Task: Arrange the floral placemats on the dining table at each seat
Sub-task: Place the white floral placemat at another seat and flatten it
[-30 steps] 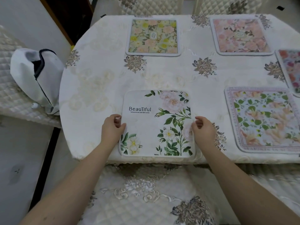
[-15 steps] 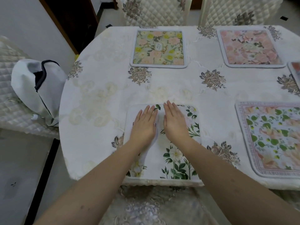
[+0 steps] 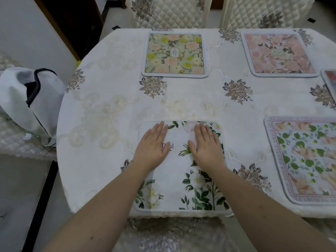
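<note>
Reaching forward from the bottom of the view, both bare forearms converge on the white placemat (image 3: 181,171) at the near edge of the table (image 3: 101,124), just above a quilted chair seat (image 3: 163,235). Left hand (image 3: 153,144) lies palm down on the mat's left half, fingers straight and close together, pointing away from the person, covering part of the printed lettering; it grips nothing. Right hand (image 3: 205,144) lies palm down just beside it, a narrow strip of mat between them, fingers straight and together, thumb spread toward the left hand; it also grips nothing. Both hands press flat on the mat's far half; the near half, with green stems and white flowers, is uncovered. Mat sits square to the table edge, its near border almost at the tablecloth fringe. To the right, well apart, a green-leaf placemat (image 3: 305,160) lies flat, partly cut off by the frame. Far side: a yellow-and-pink placemat (image 3: 175,53) and a pink placemat (image 3: 278,53), each before a quilted chair back (image 3: 169,11). A sliver of another mat (image 3: 330,80) shows at the right edge. White bag (image 3: 23,99) rests on a chair at left.
</note>
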Demonstrator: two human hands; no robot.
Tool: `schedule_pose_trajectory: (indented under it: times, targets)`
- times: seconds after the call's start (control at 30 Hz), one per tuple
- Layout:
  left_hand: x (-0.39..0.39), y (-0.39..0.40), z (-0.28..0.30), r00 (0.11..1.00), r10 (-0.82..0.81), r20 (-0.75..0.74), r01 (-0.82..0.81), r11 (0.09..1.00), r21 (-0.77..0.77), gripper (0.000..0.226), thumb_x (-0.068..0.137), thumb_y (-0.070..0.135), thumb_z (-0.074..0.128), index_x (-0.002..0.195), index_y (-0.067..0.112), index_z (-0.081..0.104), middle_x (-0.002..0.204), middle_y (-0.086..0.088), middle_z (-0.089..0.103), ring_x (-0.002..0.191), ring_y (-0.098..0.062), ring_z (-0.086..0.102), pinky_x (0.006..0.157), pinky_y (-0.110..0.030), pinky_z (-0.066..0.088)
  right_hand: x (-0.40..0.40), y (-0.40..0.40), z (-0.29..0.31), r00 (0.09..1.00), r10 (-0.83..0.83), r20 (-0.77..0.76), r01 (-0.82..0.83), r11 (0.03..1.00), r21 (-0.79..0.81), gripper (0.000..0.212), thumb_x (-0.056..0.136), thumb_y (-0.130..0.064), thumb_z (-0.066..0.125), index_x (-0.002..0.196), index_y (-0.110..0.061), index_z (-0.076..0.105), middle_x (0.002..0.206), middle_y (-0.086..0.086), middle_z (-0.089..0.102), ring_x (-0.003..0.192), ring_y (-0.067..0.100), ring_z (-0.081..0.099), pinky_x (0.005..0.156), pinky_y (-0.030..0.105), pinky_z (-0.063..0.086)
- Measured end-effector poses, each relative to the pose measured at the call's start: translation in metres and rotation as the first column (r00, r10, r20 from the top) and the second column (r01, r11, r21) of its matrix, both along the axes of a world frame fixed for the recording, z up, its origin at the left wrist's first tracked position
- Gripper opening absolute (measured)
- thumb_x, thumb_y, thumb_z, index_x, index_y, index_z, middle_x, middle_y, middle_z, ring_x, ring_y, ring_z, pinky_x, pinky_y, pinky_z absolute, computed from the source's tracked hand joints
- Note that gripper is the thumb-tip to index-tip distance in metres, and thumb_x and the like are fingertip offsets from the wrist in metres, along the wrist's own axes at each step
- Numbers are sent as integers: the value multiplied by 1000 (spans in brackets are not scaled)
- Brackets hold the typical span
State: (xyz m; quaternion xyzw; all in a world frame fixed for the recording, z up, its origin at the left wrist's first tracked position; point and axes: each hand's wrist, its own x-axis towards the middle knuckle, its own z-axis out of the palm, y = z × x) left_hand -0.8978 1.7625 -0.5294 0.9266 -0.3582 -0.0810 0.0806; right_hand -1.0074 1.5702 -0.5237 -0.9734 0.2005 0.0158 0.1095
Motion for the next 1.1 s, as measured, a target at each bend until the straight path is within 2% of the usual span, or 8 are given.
schedule_pose_trajectory:
  times: [0.13,0.27,0.33,0.47,0.67,0.77,1.0,1.1]
  targets:
    - [10,27,2,994,105,-9,-105,994,45,68,101,50,15,156,16,-4,164,0,-7,150,-12,-7,121,-31,-2,-17,-24,1,998,-49,-47,49,999,-21,68,99,-50,15,156,-13,7,164,4,6,151,16,0,121,34,-2]
    - [3,35,13,980,191,61,-196,976,98,69,97,44,6,155,9,5,164,-7,4,151,-19,3,121,-35,-1,-20,-21,7,993,-94,-66,92,995,-29,68,98,-44,6,155,-8,11,164,8,9,151,18,4,120,34,-3]
    - [-16,27,22,983,182,37,-184,981,55,65,97,37,8,155,7,6,164,-7,5,151,-19,4,121,-35,0,-25,0,14,992,-122,-10,122,992,18,67,97,-39,5,154,-7,19,163,9,13,150,20,7,121,34,-2]
    - [-77,10,32,988,144,-52,-148,986,-75,65,95,31,10,154,6,12,163,-8,10,150,-20,8,121,-34,3,-52,71,13,999,-42,18,40,993,108,60,100,-32,10,153,-6,22,161,10,18,150,21,11,122,36,4]
    - [-121,38,5,997,46,-60,-47,999,-6,61,99,35,25,155,12,19,162,-4,14,149,-19,14,120,-42,14,-92,94,2,999,33,-7,-32,997,67,55,101,-31,26,150,-8,32,158,9,29,146,22,25,119,37,12]
    - [-118,58,4,999,3,-39,-2,1000,17,60,99,37,27,155,16,20,162,-2,16,149,-18,16,120,-41,11,-104,75,4,999,20,-31,-19,999,39,55,102,-35,26,153,-14,27,160,4,25,148,19,19,120,36,8]
    - [-107,101,12,997,32,-71,-26,997,79,63,100,46,23,156,18,16,162,0,12,150,-15,10,121,-35,3,-141,31,12,989,-36,-143,39,999,17,61,100,-41,5,156,-16,1,163,-2,-3,148,9,-9,117,26,-13]
    - [-102,112,15,997,0,-77,7,996,83,66,99,50,20,154,14,22,161,-1,16,149,-18,17,119,-34,6,-149,29,19,984,-28,-175,28,1000,-2,61,100,-41,6,155,-15,4,163,-1,-2,149,11,-6,115,29,-13]
